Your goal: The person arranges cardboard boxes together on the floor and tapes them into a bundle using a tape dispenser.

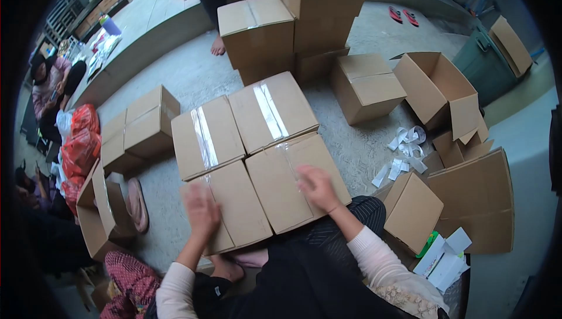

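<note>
L hand (203, 209) (blurry from here) unclenched, at near-L cardboard box (243, 205); R hand (318, 188) likewise loose over near-R cardboard box (278, 193) w/ clear tape (285, 154).

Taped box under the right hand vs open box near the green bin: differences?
The taped box is closed, with clear tape on top; the open box gapes. The taped box sits in a block of four boxes; the open box stands outside it. The right hand is at the taped box, neither at the open box. Both are brown cardboard.
</note>
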